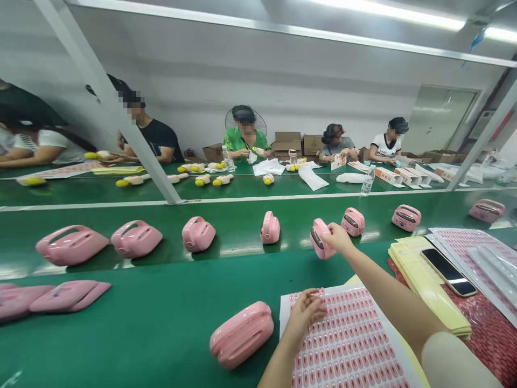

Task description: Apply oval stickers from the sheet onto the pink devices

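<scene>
Right hand [337, 237] grip closed round pink case [319, 240], centre-right of frame, on green counter [161, 318]. Left hand [307, 312] grip pinched on sticker sheet [351, 345], lower centre. Case looks light, rigid, glossy and slippery; hold across its sides.

Tabletop [161, 312]: uniform green, glossy. White stripe along the far belt edge.
Cases on the belt [197, 234]: plain pink, no pattern.
Held case [317, 241] in the right hand [338, 237]: pink, with a darker grey-brown panel on one face.
Sticker sheet [351, 345]: white ground, regular rows of small red-pink ovals.
Paper stack [420, 275]: pale yellow.
Phone [448, 271]: black.
Mat [490, 328] under the stack: red, finely speckled.
Far-belt items [222, 180]: cream bodies, yellow ends.
</scene>
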Action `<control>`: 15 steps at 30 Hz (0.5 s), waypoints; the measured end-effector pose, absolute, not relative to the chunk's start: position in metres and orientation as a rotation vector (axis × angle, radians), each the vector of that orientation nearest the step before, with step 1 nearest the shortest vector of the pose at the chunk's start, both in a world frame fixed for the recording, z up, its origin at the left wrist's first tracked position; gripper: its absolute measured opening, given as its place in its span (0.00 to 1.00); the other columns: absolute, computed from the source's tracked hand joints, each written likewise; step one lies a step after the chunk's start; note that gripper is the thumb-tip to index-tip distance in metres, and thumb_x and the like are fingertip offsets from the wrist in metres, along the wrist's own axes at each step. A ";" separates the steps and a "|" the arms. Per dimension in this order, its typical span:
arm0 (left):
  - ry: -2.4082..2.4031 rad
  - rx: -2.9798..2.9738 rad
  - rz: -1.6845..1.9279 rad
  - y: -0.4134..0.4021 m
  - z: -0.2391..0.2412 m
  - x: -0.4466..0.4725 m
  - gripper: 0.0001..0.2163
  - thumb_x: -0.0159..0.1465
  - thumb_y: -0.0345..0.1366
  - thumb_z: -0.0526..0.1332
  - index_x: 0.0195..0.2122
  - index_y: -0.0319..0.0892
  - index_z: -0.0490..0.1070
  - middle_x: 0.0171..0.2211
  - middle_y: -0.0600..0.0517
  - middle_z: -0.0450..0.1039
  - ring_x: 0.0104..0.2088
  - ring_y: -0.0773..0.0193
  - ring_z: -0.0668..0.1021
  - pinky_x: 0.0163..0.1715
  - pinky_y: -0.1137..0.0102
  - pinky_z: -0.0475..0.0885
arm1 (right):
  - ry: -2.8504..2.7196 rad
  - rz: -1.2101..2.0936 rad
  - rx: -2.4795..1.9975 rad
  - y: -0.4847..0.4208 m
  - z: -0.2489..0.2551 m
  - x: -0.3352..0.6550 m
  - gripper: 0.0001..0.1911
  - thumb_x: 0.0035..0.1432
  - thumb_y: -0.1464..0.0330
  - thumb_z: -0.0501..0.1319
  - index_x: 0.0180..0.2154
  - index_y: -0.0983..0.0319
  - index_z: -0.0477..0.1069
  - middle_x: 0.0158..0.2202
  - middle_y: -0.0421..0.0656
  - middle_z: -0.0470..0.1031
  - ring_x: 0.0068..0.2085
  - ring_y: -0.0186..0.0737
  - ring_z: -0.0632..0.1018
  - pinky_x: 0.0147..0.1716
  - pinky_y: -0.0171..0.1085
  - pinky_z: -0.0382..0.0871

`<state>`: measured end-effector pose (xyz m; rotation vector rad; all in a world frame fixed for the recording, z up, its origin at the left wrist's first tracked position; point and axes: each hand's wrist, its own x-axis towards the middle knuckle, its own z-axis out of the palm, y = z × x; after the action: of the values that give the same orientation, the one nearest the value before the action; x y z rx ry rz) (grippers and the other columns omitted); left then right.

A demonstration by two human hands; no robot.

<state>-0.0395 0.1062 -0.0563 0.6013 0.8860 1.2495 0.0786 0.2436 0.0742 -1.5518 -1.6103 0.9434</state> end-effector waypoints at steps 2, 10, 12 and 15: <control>0.866 0.599 1.238 0.106 -0.058 -0.039 0.23 0.44 0.47 0.70 0.37 0.40 0.68 0.28 0.53 0.72 0.26 0.67 0.76 0.29 0.71 0.69 | -1.608 0.901 -1.615 0.271 0.069 0.058 0.05 0.49 0.70 0.61 0.27 0.63 0.65 0.27 0.38 0.68 0.31 0.35 0.70 0.29 0.33 0.63; 0.785 0.599 1.210 0.107 -0.066 -0.037 0.21 0.44 0.48 0.69 0.34 0.41 0.69 0.24 0.54 0.70 0.24 0.66 0.75 0.27 0.70 0.69 | -1.710 0.958 -1.682 0.329 0.043 -0.008 0.15 0.60 0.64 0.55 0.47 0.64 0.65 0.45 0.45 0.69 0.41 0.38 0.74 0.38 0.42 0.71; 0.770 0.599 1.207 0.108 -0.071 -0.035 0.21 0.43 0.48 0.70 0.33 0.41 0.69 0.23 0.55 0.69 0.23 0.66 0.75 0.25 0.70 0.68 | -1.729 0.894 -1.699 0.331 0.043 -0.016 0.15 0.60 0.64 0.56 0.47 0.64 0.65 0.46 0.45 0.69 0.42 0.39 0.74 0.39 0.43 0.71; 0.763 0.591 1.211 0.111 -0.079 -0.032 0.22 0.41 0.50 0.70 0.31 0.40 0.69 0.21 0.55 0.68 0.21 0.66 0.74 0.22 0.70 0.67 | -1.740 0.723 -1.700 0.327 0.049 -0.028 0.17 0.58 0.68 0.57 0.49 0.64 0.62 0.51 0.49 0.63 0.48 0.44 0.70 0.45 0.46 0.67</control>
<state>-0.0316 0.1110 -0.0790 0.5909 0.7625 1.2109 -0.0285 0.3266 0.0488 -1.7003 -1.7404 0.7233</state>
